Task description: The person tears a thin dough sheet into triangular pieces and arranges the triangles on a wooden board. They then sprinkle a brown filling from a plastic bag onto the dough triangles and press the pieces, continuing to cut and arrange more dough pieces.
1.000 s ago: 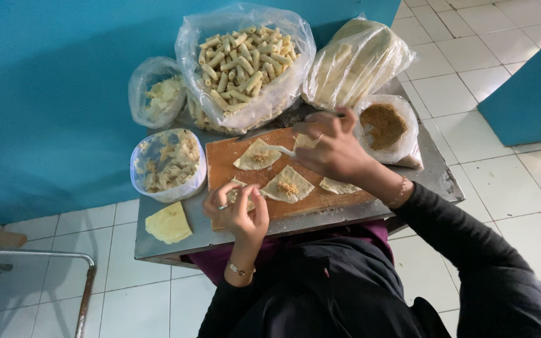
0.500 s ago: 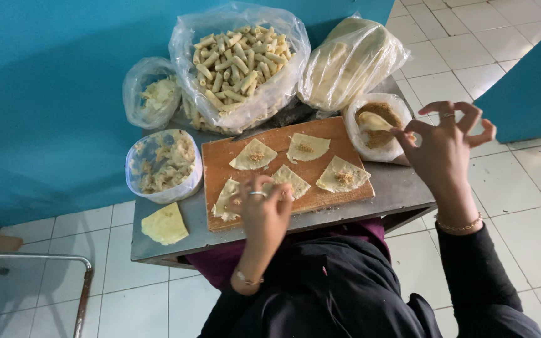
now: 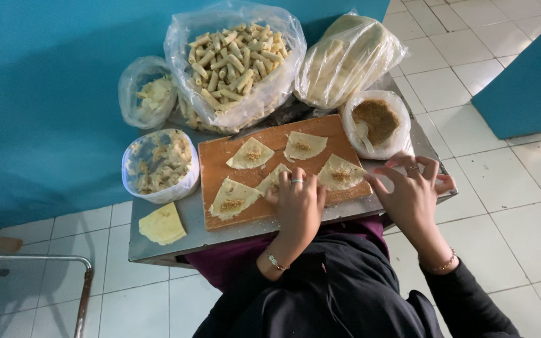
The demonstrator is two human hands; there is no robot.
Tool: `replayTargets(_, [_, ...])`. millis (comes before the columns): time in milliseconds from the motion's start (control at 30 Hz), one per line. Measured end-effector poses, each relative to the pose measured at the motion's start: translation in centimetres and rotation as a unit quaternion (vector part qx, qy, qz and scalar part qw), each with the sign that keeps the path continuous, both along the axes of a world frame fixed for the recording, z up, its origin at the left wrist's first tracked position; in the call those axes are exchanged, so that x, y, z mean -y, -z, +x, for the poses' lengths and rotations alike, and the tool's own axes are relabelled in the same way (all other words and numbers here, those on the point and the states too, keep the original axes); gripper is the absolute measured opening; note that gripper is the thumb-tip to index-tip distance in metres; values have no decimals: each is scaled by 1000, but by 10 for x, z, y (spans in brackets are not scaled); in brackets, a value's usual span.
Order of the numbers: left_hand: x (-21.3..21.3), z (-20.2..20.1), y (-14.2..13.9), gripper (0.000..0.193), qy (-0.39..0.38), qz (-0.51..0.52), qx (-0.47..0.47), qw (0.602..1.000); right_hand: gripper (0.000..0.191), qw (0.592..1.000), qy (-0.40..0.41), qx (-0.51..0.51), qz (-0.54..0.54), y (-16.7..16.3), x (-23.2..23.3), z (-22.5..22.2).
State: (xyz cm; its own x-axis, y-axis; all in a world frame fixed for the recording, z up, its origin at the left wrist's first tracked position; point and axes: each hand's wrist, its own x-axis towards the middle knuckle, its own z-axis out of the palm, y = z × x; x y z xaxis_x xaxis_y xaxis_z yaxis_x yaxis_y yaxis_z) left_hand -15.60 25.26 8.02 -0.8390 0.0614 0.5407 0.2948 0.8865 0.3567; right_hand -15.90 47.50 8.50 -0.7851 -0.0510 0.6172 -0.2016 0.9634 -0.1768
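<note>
The left hand (image 3: 297, 203) lies palm down, its back turned up to the camera, the fingers (image 3: 295, 181) drawn close together and curled forward so the tips press downward. A ring sits on one of its middle fingers and a thin bracelet circles the wrist. The left forearm runs bare from the wrist back toward the body, where a dark sleeve begins. The right hand (image 3: 411, 197) is held out to the side, well apart from the left, its fingers (image 3: 430, 168) spread wide and slightly bent, holding nothing. It also wears a ring and a bracelet at the wrist. Its forearm angles back into a black sleeve.
</note>
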Motion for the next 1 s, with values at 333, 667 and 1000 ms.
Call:
replayTargets(333, [-10,-2,-7,33,58,30,-83,994,23,999,31,-29,-8,1,18,2])
replayTargets(667, [-33,-15,-25,32,144,169,-85,971,21,993,-21,0,-119,-7,24,0])
replayTargets(1000, [-31,-16,-11,37,243,147,-54,957,15,990,-61,-4,-131,1,23,-4])
